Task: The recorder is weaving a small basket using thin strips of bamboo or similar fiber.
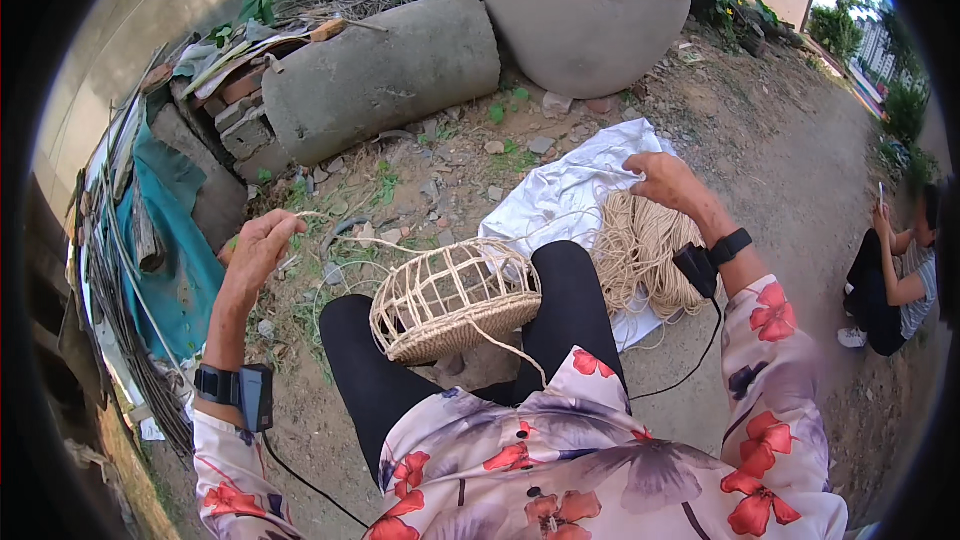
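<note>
A half-woven basket [455,305] of tan cord rests between my knees, its tightly woven round side toward me and its open lattice facing away. My left hand [262,248] is raised at the left, fingers pinched on a strand of cord [318,214]. Out to the right, my right hand [668,182] hangs over a large bundle of cord [645,250], its fingers curled; what is in them is not clear. A thin strand runs from the basket toward that side. One loose cord end [512,348] trails from the basket toward my lap.
Under the bundle lies a white plastic sack [570,185]. A concrete pipe [390,75] and a big grey vat [588,20] stand ahead, with rubble between. Teal cloth [175,240] and long thin sticks line the left. A person [890,270] crouches at the far right.
</note>
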Demonstrator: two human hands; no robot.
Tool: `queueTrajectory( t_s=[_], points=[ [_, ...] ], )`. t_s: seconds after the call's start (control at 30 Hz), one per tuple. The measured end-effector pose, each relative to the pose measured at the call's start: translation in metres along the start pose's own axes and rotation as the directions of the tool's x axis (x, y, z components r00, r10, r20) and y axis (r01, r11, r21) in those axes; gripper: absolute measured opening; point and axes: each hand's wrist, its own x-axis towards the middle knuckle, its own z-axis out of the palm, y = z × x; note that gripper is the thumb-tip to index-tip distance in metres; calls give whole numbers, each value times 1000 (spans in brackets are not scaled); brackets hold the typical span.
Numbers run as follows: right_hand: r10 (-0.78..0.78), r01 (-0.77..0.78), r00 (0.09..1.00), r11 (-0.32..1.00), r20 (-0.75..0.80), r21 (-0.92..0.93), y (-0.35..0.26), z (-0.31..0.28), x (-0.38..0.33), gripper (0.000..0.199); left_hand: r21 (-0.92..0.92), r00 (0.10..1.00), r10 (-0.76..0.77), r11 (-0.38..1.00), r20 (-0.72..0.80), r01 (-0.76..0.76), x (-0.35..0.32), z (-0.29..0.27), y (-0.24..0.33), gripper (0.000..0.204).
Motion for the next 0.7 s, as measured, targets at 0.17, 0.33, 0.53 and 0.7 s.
queueTrajectory(
  t_s=[0.17,0.33,0.53,0.7],
  points=[
    [-331,578,815,525,-475,625,-199,23,21,51,-117,923,286,957,256,-264,-1,91,98,35],
    [-311,76,950,287,18,955,-177,6,-8,40,-104,890,230,973,393,-205,0,86,99,33],
    [76,-52,997,459,19,887,-62,18,-13,35,-246,940,-96,952,326,183,-17,36,11,33],
    [474,-238,878,553,-67,799,52,52,-2,32,-391,940,-86,894,330,218,-20,27,-3,29]
  ],
)
